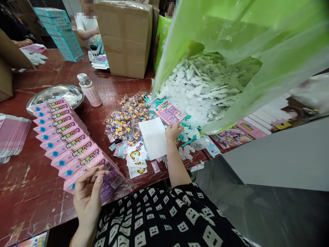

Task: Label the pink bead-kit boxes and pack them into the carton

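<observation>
My right hand [174, 132] grips the near edge of a pink box [169, 112], just in front of a heap of white perforated pieces [195, 89]. A blank white sheet [153, 138] lies left of that wrist. My left hand [89, 192] is raised by the near end of a slanted row of overlapping pink boxes [63, 128], its fingers loosely curved, with nothing visible between them and the thumb. Small bags of coloured beads [128, 118] are piled mid-table. Pixel-pattern cards [136, 159] and small sachets [155, 166] lie nearer me.
A big green bag [277, 37] stands open around the white pieces at right. Further back are a large carton [125, 41], a pink bottle [89, 91], a metal tray [34, 97] and stacked teal boxes [60, 34]. Pink packs [12, 135] lie far left. Two people sit across the table.
</observation>
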Motion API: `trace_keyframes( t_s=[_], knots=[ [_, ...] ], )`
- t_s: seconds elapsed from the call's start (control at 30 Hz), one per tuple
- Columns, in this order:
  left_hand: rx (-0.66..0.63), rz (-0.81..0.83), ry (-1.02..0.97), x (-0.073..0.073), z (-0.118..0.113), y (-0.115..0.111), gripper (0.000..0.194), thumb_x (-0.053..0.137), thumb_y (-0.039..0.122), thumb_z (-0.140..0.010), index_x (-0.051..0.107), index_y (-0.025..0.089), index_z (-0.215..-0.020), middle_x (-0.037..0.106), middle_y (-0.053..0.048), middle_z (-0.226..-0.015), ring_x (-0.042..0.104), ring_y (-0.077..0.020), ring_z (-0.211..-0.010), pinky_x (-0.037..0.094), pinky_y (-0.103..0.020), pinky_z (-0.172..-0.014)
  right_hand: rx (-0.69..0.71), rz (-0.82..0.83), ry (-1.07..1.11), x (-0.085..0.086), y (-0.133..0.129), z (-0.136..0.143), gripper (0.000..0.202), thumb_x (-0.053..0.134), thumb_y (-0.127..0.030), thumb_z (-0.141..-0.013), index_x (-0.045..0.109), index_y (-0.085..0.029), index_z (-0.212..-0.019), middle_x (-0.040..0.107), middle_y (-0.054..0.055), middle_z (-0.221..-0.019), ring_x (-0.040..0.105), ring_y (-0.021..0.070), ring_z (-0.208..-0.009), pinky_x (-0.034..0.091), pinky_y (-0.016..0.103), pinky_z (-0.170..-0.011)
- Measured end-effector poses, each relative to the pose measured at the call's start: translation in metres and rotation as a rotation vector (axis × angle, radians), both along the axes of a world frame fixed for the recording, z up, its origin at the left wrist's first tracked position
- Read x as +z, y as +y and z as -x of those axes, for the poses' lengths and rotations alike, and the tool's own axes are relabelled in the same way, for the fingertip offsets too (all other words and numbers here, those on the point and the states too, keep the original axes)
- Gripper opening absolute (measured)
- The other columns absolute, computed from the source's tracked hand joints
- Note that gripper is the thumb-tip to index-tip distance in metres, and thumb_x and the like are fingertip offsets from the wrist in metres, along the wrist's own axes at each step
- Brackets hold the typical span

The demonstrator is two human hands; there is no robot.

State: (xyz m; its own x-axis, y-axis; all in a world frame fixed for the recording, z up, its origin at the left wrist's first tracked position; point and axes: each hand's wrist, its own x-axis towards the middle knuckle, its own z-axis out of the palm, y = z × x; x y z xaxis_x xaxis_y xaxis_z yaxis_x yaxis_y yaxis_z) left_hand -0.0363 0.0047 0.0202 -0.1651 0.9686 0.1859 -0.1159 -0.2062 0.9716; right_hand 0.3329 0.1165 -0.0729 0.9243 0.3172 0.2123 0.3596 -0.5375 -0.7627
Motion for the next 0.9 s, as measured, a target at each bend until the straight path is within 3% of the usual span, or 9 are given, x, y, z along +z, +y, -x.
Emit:
trace_keyframes(
  t_s=[0.27,0.4,0.5,0.6,0.67,0.73,0.83,0.9],
  knots=[
    [-0.015,0.004,0.023,-0.006,0.001,0.001,0.021,0.070,0.021,-0.086,0.064,0.021,-0.106,0.071,-0.004,-0.105,0.070,-0.0129,-0.086,0.056,-0.027,-0.087,-0.004,0.018,0.028,-0.010,0.003,-0.004,0.057,0.051,-0.030,-0.088,0.047,-0.003,-0.139,0.045,0.020,-0.117,0.050,0.0312,-0.111,0.043,0.042,-0.098],
    [-0.051,-0.042,0.016,-0.010,0.000,0.003,0.023,0.067,0.015,-0.087,0.063,0.020,-0.109,0.071,-0.005,-0.108,0.071,-0.0123,-0.087,0.055,-0.025,-0.088,-0.017,0.029,0.011,-0.011,0.005,-0.007,0.052,0.053,-0.032,-0.086,0.054,-0.004,-0.130,0.048,0.021,-0.115,0.050,0.0322,-0.112,0.044,0.043,-0.096],
    [-0.062,-0.080,0.042,-0.006,-0.001,-0.001,0.021,0.064,0.013,-0.089,0.063,0.021,-0.109,0.070,-0.006,-0.107,0.071,-0.0121,-0.086,0.056,-0.024,-0.086,0.009,0.028,-0.021,-0.003,0.000,-0.006,0.060,0.056,-0.033,-0.082,0.049,-0.004,-0.135,0.049,0.024,-0.120,0.049,0.0354,-0.117,0.042,0.048,-0.098],
    [-0.046,-0.144,0.067,0.006,0.002,-0.012,0.019,0.061,0.012,-0.090,0.062,0.021,-0.107,0.069,-0.006,-0.108,0.071,-0.0137,-0.083,0.057,-0.027,-0.082,0.078,0.010,-0.014,0.022,-0.008,-0.003,0.063,0.057,-0.036,-0.079,0.051,-0.002,-0.131,0.050,0.028,-0.120,0.049,0.0434,-0.117,0.039,0.059,-0.097],
    [0.026,-0.247,0.086,0.012,0.012,-0.012,0.019,0.059,0.012,-0.091,0.061,0.022,-0.107,0.068,-0.006,-0.106,0.070,-0.0150,-0.082,0.057,-0.031,-0.079,0.110,-0.016,-0.005,0.041,-0.008,-0.004,0.061,0.057,-0.039,-0.079,0.053,0.001,-0.124,0.048,0.035,-0.121,0.042,0.0522,-0.123,0.030,0.069,-0.099],
    [0.192,-0.370,0.145,0.012,0.034,-0.002,0.018,0.059,0.014,-0.091,0.061,0.023,-0.107,0.069,-0.006,-0.102,0.069,-0.0159,-0.083,0.056,-0.033,-0.079,0.141,-0.068,-0.018,0.056,-0.003,-0.001,0.065,0.061,-0.041,-0.078,0.051,0.001,-0.126,0.042,0.040,-0.126,0.034,0.0571,-0.128,0.025,0.074,-0.100],
    [0.563,-0.349,0.189,0.001,0.087,0.035,0.016,0.062,0.024,-0.090,0.061,0.021,-0.106,0.069,-0.006,-0.101,0.066,-0.0174,-0.092,0.052,-0.034,-0.088,0.333,-0.295,-0.160,0.063,-0.001,0.031,0.054,0.063,-0.038,-0.079,0.055,-0.010,-0.125,0.053,0.029,-0.119,0.054,0.0459,-0.112,0.043,0.064,-0.092],
    [0.691,-0.173,0.081,-0.011,0.123,0.075,0.020,0.057,0.035,-0.093,0.060,0.020,-0.106,0.068,-0.009,-0.108,0.065,-0.0193,-0.100,0.048,-0.038,-0.098,0.666,-0.438,-0.268,0.056,-0.014,0.075,0.042,0.060,-0.037,-0.084,0.059,-0.016,-0.119,0.060,0.017,-0.101,0.062,0.0369,-0.096,0.049,0.060,-0.087]
  ],
)
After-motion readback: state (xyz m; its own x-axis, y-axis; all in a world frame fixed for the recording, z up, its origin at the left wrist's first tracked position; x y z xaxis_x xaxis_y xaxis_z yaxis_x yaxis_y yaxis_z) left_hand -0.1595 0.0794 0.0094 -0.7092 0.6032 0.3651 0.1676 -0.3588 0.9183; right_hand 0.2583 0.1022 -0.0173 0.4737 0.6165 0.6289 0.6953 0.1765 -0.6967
